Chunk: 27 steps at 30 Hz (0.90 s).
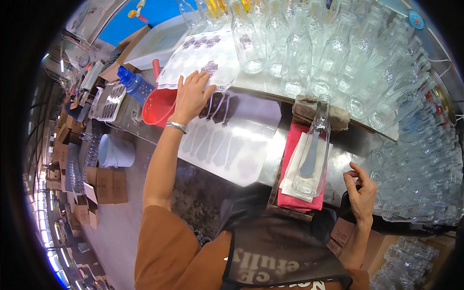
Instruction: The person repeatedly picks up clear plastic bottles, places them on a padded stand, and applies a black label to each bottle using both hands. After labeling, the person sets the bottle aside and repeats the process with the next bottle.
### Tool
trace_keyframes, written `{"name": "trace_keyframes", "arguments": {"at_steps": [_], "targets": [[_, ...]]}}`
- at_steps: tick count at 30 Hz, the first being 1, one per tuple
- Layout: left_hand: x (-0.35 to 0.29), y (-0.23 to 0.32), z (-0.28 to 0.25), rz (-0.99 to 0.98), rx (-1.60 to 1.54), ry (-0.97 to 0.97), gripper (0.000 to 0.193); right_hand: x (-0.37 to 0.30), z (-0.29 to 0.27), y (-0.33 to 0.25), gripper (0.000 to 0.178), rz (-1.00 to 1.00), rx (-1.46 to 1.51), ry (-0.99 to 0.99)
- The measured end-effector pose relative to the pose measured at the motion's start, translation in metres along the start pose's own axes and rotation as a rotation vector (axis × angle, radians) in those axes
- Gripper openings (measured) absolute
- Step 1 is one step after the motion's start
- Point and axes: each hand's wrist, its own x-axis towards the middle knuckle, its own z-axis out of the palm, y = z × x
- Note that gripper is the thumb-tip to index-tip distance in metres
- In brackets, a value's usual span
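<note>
My left hand [194, 94] lies with fingers stretched out on the near edge of a white sheet [200, 53] printed with dark label patterns. Below it is a shiny backing sheet [227, 140] with several dark and pale bottle-shaped prints. A clear glass bottle [314, 157] lies on a folded white cloth [288, 181] over a red cloth [286, 193] in a wooden cradle, its neck against a rolled brown cloth pad [333, 116]. To the right of this bottle, apart from it, my right hand [361, 193] is half curled around something dark, mostly hidden by the fingers.
Many clear glass bottles [297, 53] stand along the back, and more [415, 169] crowd the right side. A red plastic scoop [159, 106], a blue spray bottle [135, 84] and a white tray [157, 46] are at left. A white bucket [116, 151] and cardboard boxes [107, 186] stand on the floor.
</note>
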Motion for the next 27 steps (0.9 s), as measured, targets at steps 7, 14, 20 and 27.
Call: {"name": "trace_keyframes", "arguments": {"at_steps": [7,14,20,27], "targets": [[-0.016,0.009,0.006,0.057,-0.105,0.153,0.060,-0.004,-0.009,-0.006,0.033,-0.051,-0.048,-0.016],[-0.014,-0.006,0.016,0.108,-0.063,0.235,0.043,-0.022,0.002,-0.018,0.036,-0.058,0.043,-0.081],[-0.012,-0.004,0.014,0.034,-0.128,0.445,0.012,-0.036,0.017,-0.034,0.057,-0.092,0.095,-0.176],[-0.025,-0.003,0.008,0.018,-0.333,0.401,0.011,-0.044,0.051,-0.039,0.072,-0.235,-0.090,-0.037]]}}
